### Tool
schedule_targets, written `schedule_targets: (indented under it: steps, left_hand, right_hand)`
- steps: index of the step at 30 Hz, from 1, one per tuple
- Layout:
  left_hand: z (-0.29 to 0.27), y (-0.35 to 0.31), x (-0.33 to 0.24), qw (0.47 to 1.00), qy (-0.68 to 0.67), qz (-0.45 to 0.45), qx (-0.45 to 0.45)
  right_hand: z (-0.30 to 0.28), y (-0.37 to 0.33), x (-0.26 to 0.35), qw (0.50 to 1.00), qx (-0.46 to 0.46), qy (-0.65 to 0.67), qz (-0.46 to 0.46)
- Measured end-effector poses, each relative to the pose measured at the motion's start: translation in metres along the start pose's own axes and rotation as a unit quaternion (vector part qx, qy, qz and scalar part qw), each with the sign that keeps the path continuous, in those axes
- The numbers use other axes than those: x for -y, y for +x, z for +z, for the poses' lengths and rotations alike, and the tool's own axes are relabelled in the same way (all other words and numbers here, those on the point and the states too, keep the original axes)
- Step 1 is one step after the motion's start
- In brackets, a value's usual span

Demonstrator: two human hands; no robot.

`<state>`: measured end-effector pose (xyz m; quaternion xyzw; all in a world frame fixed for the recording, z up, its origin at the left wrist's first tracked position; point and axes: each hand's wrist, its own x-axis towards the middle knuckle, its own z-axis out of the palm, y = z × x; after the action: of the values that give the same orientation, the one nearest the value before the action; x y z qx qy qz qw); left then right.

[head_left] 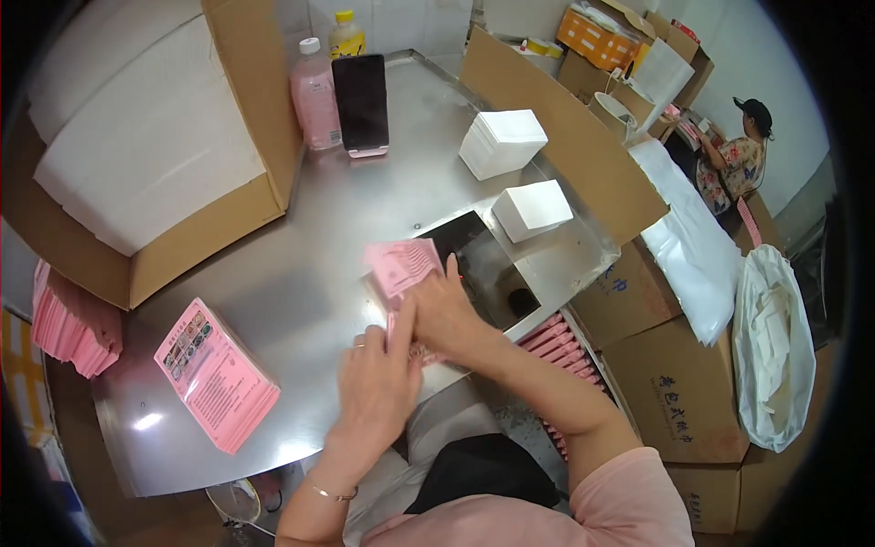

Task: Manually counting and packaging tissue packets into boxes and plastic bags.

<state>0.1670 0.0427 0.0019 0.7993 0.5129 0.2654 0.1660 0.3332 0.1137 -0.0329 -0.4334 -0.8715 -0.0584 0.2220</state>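
The desk is bare sheet metal, dull grey and smooth, with a rounded front corner and soft glare. On it near the front left lies a squared stack of thin pink leaflets, printed with small pictures and text on top. Both hands work a fan of pink slips at the middle of the desk, just left of a dark, glossy rectangular scale. The slips are flat paper, spread at their upper ends.

The left hand comes up from the lower edge, wrist bent, a thin bracelet on it and a ring on one finger; its fingers curl partly shut against the lower end of the slips, thumb raised. The right hand crosses in from the right, palm down, fingers nearly straight and pressed on the slips, forefinger pointing up along their right edge. Whether either hand pinches the paper fully is hidden by the hands themselves.

Two blocks of white paper sit behind the scale. A black phone stands propped beside a pink plastic bottle. A cardboard box of white sheets sits at the left.
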Motion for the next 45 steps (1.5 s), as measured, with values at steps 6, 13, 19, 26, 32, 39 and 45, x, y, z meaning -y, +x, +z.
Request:
schedule_targets:
  steps: [6,13,19,26,32,39,45]
  left_hand:
    - [-0.033,-0.038,0.024,1.0,-0.009,0.023,-0.016]
    - [-0.12,-0.095,0.098,0.909,0.256,-0.211,-0.252]
    - [-0.107,-0.086,0.121,0.942,0.265,-0.171,-0.115]
    - [0.014,-0.009,0.03,0.996,0.041,0.078,0.006]
    - [-0.002,-0.011,0.027,0.996,0.043,0.071,-0.036]
    - [0.017,0.007,0.005,0.993,0.081,-0.055,-0.07]
    - [0.006,-0.006,0.012,0.973,0.2,-0.076,-0.082]
  right_hand:
    - [0.0,-0.039,-0.066,0.967,0.17,0.008,0.189]
    - [-0.069,-0.002,-0.09,0.945,-0.194,-0.201,0.17]
    - [-0.046,-0.029,-0.127,0.947,-0.134,-0.16,0.243]
    - [-0.043,-0.028,-0.121,0.955,-0.199,-0.085,0.205]
    - [-0.048,-0.029,0.039,0.979,0.032,0.143,-0.139]
    - [-0.033,-0.003,0.037,0.996,0.012,0.074,-0.048]
    - [-0.068,-0.001,-0.057,0.956,-0.129,-0.218,0.148]
